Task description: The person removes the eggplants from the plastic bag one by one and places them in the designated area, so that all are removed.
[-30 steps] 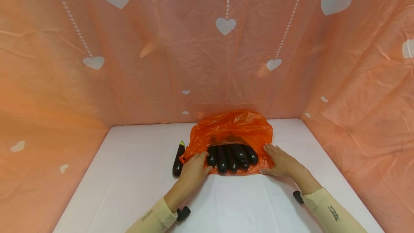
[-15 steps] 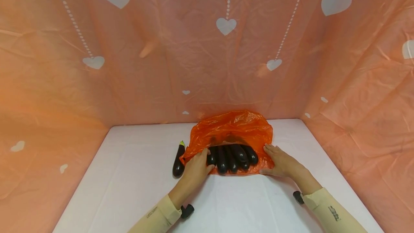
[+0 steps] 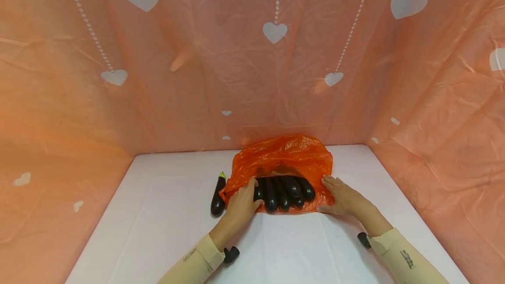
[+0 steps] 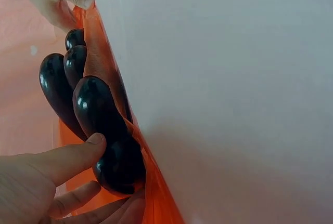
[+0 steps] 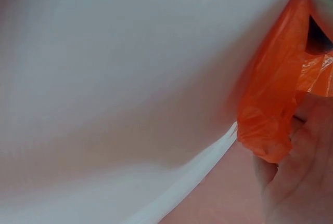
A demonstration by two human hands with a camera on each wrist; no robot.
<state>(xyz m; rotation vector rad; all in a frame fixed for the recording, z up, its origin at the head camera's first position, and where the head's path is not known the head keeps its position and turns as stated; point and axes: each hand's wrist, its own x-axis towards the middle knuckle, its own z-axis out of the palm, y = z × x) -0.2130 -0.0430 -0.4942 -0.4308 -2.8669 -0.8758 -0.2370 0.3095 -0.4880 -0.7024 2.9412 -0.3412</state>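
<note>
In the head view, several glossy dark eggplants [image 3: 270,196] lie side by side at the mouth of an orange plastic bag [image 3: 289,152], blunt ends facing me. My left hand [image 3: 241,203] holds the leftmost eggplant [image 4: 122,164], thumb on one side and fingers on the other, as the left wrist view shows. At the bag's right edge rests my right hand [image 3: 342,197], fingers extended over the plastic and thumb spread toward the front. The right wrist view shows a fold of orange plastic between its thumb and palm. The eggplants' far ends are hidden inside the bag.
One more eggplant [image 3: 218,196] with a green stem end lies outside, left of the bag. A white cloth covers the table [image 3: 169,222]. Orange sheeting with white hearts [image 3: 275,32] encloses the back and both sides.
My left hand has shifted slightly right and away from me, closing round the leftmost eggplant. The right hand and the bag keep their places.
</note>
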